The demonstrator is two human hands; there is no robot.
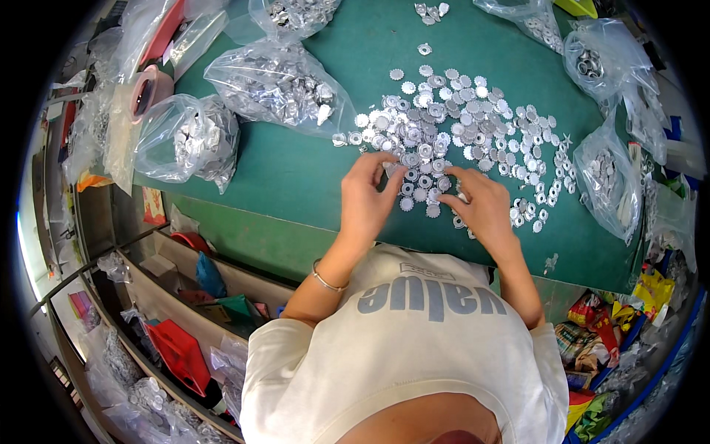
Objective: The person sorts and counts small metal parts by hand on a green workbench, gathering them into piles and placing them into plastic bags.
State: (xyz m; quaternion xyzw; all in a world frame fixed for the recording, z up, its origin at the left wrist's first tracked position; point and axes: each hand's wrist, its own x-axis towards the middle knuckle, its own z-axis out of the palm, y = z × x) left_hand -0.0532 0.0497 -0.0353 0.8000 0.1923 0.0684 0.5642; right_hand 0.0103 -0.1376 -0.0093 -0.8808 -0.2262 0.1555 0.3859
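A loose heap of small silver toothed metal discs (473,111), many with a round hole, spreads over the green tabletop (296,185). My left hand (367,194) is at the heap's near left edge, thumb and forefinger curled close together at the discs. Whatever sits between those fingertips is too small to make out. Across from it, my right hand (481,206) rests at the near side of the heap with thumb and forefinger apart. Several discs (425,181) lie between the two hands. A few more are partly hidden under the right hand's fingers.
Clear plastic bags of silver metal parts stand at left (200,140), far left (281,81) and right (605,177). A tape roll (151,92) is by the left edge. Below the table are an open drawer (192,296), a red container (180,355) and colourful packets (595,322).
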